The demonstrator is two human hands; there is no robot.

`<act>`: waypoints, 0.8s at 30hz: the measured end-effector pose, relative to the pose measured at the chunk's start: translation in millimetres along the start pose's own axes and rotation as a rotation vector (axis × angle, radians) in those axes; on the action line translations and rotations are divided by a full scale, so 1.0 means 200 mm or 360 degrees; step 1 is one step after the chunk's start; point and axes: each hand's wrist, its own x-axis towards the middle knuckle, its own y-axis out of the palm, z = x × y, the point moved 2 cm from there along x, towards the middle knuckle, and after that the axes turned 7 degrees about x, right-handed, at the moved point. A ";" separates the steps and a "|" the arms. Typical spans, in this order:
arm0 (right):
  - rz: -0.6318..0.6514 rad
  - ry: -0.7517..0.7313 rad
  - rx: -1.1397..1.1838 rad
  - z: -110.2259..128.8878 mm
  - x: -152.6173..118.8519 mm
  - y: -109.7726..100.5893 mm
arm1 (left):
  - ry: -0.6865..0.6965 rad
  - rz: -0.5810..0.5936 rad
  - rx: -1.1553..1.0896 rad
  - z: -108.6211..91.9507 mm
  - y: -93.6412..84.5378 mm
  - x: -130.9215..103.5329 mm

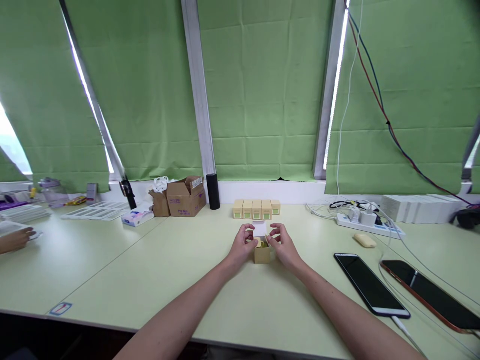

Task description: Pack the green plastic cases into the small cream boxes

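A small tan cardboard box (pixel 262 255) stands upright on the pale table, its white-lined lid raised at the back. Something yellow-green shows inside its opening. My left hand (pixel 243 244) is at the box's left side, thumb at the opening and fingers curled beside the lid. From the right, my right hand (pixel 284 245) pinches the box's edge or a flap, its other fingers bent near the lid. Behind the hands, several similar small boxes (pixel 257 210) stand in a row.
Two phones (pixel 371 284) and a power strip (pixel 371 226) with cables lie right. Brown cartons (pixel 186 196) and a black cylinder (pixel 213 192) stand back left. Another person's hand (pixel 17 240) is at far left.
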 end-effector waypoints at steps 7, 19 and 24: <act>0.0004 -0.0019 -0.0066 0.00 -0.01 0.01 | -0.0009 -0.0009 0.0024 -0.02 0.00 -0.01; -0.0001 0.0012 -0.0094 -0.03 0.01 0.01 | -0.0009 -0.0014 0.0003 -0.02 0.01 -0.01; 0.0052 0.0049 -0.0085 -0.05 0.02 0.01 | -0.0020 -0.0029 0.0029 -0.02 0.00 -0.01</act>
